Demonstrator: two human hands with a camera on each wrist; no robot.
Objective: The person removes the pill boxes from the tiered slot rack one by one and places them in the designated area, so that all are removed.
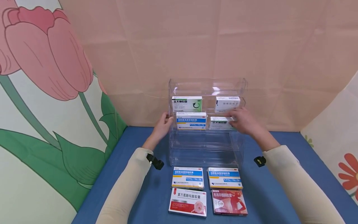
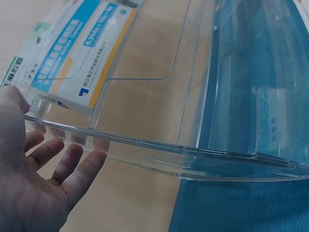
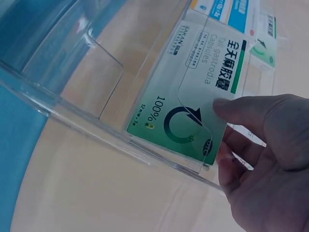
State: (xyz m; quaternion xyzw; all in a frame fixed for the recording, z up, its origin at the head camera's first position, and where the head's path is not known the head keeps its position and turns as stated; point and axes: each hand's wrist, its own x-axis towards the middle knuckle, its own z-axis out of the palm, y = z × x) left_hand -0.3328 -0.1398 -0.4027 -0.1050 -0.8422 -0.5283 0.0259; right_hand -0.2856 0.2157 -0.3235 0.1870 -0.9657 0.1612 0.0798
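A green-and-white box (image 3: 193,96) is being seated in the second tier of a clear acrylic rack (image 1: 207,146), at the tier's right end, about 3 o'clock from the blue-and-white box (image 1: 191,120) that shares that shelf. It is grasped by the right hand (image 1: 243,121): in the right wrist view the thumb is laid on the printed face while the fingers are curled behind the box's edge. The rack's left wall, at 9 o'clock, is steadied by the left hand (image 1: 161,126), whose fingers are seen spread and nearly straight in the left wrist view, pressed flat against the clear side rather than wrapped round it.

On the tier above, a second green-and-white box (image 1: 186,103) and a white box (image 1: 227,104) are stood. The lower tiers are seen bare. At 6 o'clock from the rack, four more boxes are laid flat on the blue tabletop (image 1: 134,186): two blue-and-white (image 1: 187,178) (image 1: 224,178), two red (image 1: 188,202) (image 1: 229,202).

The likeliest slip is judged to be the box being tipped forward over the low front lip if it is let go before it is fully seated. The light rack could also be shoved back or rocked if the flat left palm is eased, and the upper boxes could then be toppled.
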